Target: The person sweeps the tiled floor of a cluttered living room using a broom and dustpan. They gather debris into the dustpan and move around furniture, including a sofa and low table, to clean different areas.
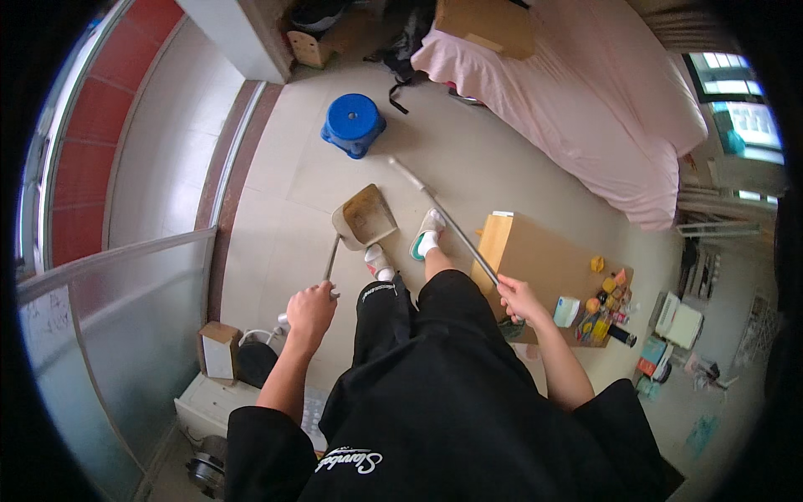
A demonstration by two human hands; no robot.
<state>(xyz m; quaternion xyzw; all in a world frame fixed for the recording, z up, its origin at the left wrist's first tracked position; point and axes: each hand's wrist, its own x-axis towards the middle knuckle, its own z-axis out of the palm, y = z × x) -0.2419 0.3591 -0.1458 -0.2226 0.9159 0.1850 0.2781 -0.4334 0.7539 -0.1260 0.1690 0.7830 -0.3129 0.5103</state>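
Note:
My left hand (312, 314) is closed around the metal handle of a long-handled dustpan (366, 215). The brown-stained pan is at floor level, just ahead of my slippered feet. In my right hand (522, 299) is a long grey pole (461, 229), which slants forward and left. Its far end is a whitish section pointing towards a blue plastic stool (352, 117); I cannot tell whether a broom head is on it. The pole passes above the slipper (428, 232) on my right foot.
To the right stands a brown-topped table (542, 251) with a tissue pack (566, 312) and several small items. Beyond it is a bed with a pink cover (539, 106), bearing a cardboard box (486, 26). A frosted glass partition (138, 332) and a white cabinet (216, 401) flank my left.

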